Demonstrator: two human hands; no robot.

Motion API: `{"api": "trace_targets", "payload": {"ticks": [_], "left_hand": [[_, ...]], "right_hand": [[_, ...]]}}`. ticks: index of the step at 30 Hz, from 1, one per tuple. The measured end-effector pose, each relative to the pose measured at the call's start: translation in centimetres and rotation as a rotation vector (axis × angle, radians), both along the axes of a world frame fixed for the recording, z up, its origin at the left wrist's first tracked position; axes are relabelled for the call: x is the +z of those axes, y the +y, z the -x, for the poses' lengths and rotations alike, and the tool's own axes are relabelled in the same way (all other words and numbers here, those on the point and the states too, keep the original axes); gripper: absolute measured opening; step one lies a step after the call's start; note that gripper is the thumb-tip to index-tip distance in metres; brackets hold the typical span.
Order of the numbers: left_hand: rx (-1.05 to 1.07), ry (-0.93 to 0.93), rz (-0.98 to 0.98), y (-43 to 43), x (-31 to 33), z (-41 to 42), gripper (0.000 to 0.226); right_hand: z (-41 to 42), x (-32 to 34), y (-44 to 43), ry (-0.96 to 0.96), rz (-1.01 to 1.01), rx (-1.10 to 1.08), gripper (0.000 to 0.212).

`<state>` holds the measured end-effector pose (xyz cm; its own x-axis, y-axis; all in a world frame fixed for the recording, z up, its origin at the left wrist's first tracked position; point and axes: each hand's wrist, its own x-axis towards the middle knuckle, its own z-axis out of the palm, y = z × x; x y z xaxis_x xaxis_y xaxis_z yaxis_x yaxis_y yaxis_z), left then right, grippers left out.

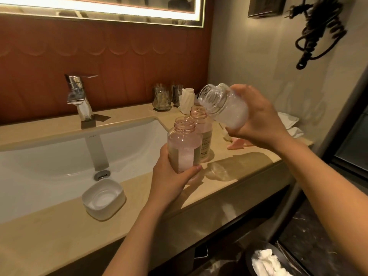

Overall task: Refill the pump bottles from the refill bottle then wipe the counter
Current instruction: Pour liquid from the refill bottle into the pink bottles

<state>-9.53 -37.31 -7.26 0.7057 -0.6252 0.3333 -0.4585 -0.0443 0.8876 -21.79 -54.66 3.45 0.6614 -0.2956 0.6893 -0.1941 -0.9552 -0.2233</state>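
Tilted refill bottle (225, 105) above pump bottles (184, 144), near counter (239, 166) edge.

The scene is seen from one head-worn wide-angle camera, aimed forward and down from close above the counter (235, 166). The sink (49, 156) is framed at left, the side wall at right, the mirror (119, 10) at the far top edge. Straight edges are bowed by the lens.

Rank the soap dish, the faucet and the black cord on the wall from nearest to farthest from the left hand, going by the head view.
From the left hand:
1. Soap dish, just to its left on the counter's front edge.
2. Faucet, farther back-left, behind the sink.
3. Black cord, up on the right wall, farthest.
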Motion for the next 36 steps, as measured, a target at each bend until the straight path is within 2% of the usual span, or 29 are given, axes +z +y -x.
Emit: {"api": "trace_targets", "payload": {"ticks": [7, 12, 36], "left_hand": [[-0.013, -0.019, 0.015, 0.2, -0.3, -0.2, 0.078], [-0.018, -0.038, 0.031, 0.3, -0.4, -0.2, 0.078], [-0.027, -0.035, 0.052, 0.3, -0.7, -0.4, 0.074]], "right_hand": [[0.2, 1.3, 0.4, 0.164, 0.229, -0.083, 0.080], [-0.3, 1.8, 0.7, 0.224, 0.306, -0.110, 0.083], [-1.0, 2.7, 1.6, 0.290, 0.403, -0.149, 0.083]]}}
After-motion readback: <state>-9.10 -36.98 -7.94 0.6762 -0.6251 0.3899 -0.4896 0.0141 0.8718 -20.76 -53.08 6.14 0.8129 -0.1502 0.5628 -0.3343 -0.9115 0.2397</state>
